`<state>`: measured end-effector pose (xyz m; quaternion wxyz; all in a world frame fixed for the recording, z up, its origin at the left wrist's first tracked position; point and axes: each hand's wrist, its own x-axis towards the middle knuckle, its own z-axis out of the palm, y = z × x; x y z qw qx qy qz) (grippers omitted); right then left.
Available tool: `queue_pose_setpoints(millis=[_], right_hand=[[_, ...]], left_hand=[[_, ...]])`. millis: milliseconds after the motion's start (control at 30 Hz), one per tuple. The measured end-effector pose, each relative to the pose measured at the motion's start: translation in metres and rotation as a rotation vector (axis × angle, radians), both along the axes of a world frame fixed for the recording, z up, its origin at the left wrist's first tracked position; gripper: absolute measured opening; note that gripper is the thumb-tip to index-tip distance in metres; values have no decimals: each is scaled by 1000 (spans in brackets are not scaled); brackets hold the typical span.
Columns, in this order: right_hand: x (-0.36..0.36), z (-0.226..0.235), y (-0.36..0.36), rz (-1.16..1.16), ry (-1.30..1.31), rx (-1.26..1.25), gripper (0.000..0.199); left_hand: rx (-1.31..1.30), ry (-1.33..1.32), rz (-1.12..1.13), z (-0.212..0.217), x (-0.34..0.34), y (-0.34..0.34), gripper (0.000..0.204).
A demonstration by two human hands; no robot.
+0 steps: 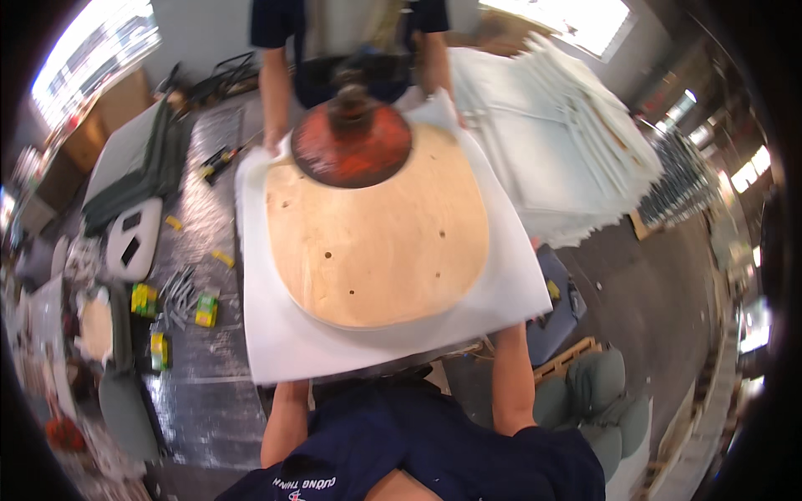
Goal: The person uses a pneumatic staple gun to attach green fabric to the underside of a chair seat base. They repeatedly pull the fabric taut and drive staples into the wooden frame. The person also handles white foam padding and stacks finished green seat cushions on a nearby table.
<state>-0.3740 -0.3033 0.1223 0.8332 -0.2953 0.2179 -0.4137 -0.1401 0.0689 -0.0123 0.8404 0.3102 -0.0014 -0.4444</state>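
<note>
A pale plywood seat panel [384, 242] with rounded corners and several drilled holes lies flat on a white sheet of padding [276, 359]. A red and black round press head [355, 150] covers the panel's far edge. My left forearm [286, 417] reaches to the sheet's near left edge, and its hand is hidden beneath the sheet. My right forearm [512, 376] goes up to the near right edge; those fingers are hidden too. Across from me, another person's hand [274, 142] is at the sheet's far left edge. That person's other arm [438, 71] reaches toward the far right corner.
On the left, a shiny table [200, 417] bears yellow-green boxes [206, 309], loose grey metal pieces [178, 296] and a white panel with dark slots [134, 238]. A tall stack of white sheets [551, 142] stands at far right. Grey-green cushions [597, 384] sit at near right.
</note>
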Motion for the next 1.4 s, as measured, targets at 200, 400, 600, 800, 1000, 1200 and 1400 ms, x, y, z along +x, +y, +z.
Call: queue_pose_setpoints(millis=[200, 400, 600, 800, 1000, 1200, 1400], right_hand=[[8, -10, 81, 193, 265, 79, 68], [23, 8, 96, 282, 373, 170, 63], [18, -53, 51, 246, 627, -45, 59], [28, -62, 42, 189, 739, -402, 55], [16, -83, 37, 159, 977, -548, 56], [11, -70, 16, 337, 1090, -658, 54], [8, -81, 0, 337, 1111, -703, 58]], left_hand=[[447, -121, 261, 28, 25, 60, 56], [287, 28, 83, 58, 58, 95, 62], [757, -440, -182, 64, 53, 56, 63], [924, -629, -41, 72, 36, 48, 50], [923, -625, -91, 55, 35, 51, 50], [958, -642, -14, 34, 37, 56, 55], [1227, -836, -191, 50, 51, 43, 61]])
